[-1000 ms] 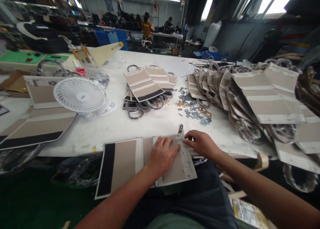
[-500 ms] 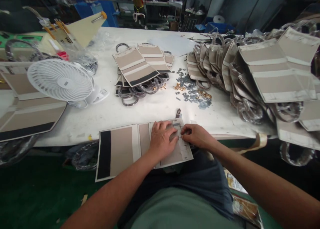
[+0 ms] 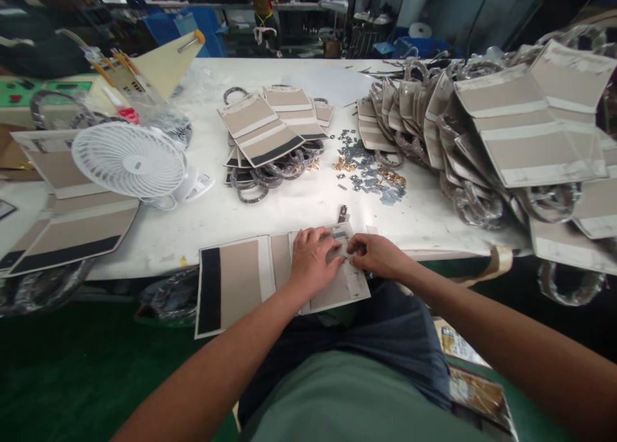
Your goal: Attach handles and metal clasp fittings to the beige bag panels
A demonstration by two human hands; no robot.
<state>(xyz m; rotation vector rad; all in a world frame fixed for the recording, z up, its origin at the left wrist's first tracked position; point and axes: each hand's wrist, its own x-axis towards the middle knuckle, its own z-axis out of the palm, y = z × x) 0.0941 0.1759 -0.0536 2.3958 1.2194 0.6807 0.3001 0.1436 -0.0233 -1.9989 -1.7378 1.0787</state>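
Judging from the table [image 3: 289, 211], you are partway through: a neat stack of bag panels [image 3: 270, 130] lies at upper centre, a far larger heap of panels with clear handles [image 3: 506, 127] fills the right of the frame, and loose metal hardware [image 3: 371, 175] sits between them. One beige-and-black bag panel [image 3: 236, 281] lies open at lower centre, overhanging the table's near edge onto your lap. Your left hand [image 3: 315, 262] presses down on its right half, palm down with the fingers loosely spread. Your right hand [image 3: 378, 256], just beside it, pinches narrowly on a small grey fitting [image 3: 340, 248] at the panel's top strip.
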